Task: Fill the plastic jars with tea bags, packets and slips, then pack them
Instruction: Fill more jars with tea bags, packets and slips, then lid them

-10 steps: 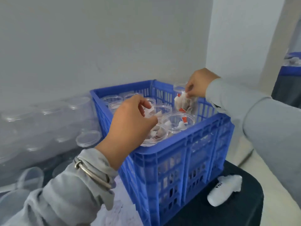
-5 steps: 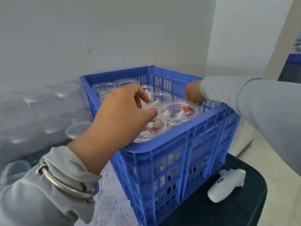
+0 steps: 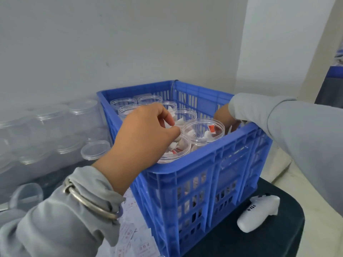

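Fingers of left hand curled, pinching white packets over open jars in blue crate. Right hand reaches behind them, grip hidden. Packets look light, floppy; jars thin, slippery: grab by rim.

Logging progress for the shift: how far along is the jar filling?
Done: near jars in the blue crate hold packets. In hand: left hand pinches white packets over them; right hand reaches inside the far corner. Left: no lids on; slips lie loose; empty jars wait beside.
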